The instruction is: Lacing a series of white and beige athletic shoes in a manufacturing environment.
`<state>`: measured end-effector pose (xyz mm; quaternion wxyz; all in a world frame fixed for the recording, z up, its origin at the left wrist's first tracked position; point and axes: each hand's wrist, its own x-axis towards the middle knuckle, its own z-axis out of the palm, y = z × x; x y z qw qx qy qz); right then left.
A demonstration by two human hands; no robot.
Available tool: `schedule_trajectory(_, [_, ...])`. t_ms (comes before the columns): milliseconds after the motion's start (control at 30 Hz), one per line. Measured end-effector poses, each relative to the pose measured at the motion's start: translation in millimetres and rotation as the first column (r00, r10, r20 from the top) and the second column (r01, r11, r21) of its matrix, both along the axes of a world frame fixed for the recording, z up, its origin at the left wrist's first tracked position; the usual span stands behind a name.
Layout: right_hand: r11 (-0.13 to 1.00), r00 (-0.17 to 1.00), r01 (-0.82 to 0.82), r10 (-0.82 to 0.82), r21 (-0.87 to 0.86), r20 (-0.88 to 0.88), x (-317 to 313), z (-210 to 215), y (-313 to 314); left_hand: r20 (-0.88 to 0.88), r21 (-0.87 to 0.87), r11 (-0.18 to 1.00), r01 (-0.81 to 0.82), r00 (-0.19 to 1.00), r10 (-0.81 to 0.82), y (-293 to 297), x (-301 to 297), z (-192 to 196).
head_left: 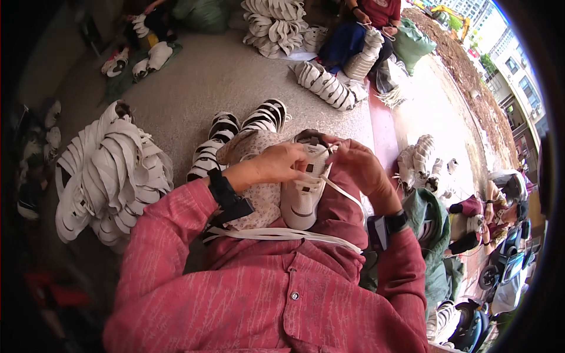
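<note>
A white shoe upper (301,207) lies across my lap with its rounded toe toward me and its dark-lined opening away. My left hand (281,162) is closed at its left lacing edge, fingertips curled against the upper. On the other side, my right hand (360,166) pinches a white shoelace (344,194) near the top of the tongue; the fingertips partly hide it. The lace trails down over my right thigh. More flat white laces (276,234) lie across my lap. Beneath the upper is a patterned cloth (259,203) over my left leg.
Nested white uppers form a big pile (112,176) on the floor at left. Striped black-and-white uppers (265,117) lie just beyond my knees. Farther off, a person (376,17) holds a stack of uppers (365,56). A green sack (429,223) stands at my right.
</note>
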<state>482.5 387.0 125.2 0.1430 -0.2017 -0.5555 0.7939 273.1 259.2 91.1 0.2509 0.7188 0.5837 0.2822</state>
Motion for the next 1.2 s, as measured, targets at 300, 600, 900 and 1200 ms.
schedule_trajectory(300, [0.809, 0.698, 0.076, -0.461, -0.584, -0.548, 90, -13, 101, 0.262, -0.363, 0.899, 0.245, 0.953, -0.154, 6, -12, 18])
schedule_trajectory(600, [0.498, 0.2, 0.379, -0.867, -0.78, -0.457, 282, 2, 160, 0.257, -0.412, 0.876, 0.251, 0.954, -0.152, 9, -5, 26])
schedule_trajectory(900, [0.716, 0.302, 0.619, -0.596, -0.322, -0.744, 271, 86, 25, 0.409, -0.253, 0.968, 0.008, 0.907, 0.099, 8, -3, 15])
schedule_trajectory(1200, [0.755, 0.655, 0.592, -0.247, 0.282, -0.714, 185, 93, -84, 0.087, -0.12, 0.98, -0.157, 0.982, 0.168, 54, -10, -7])
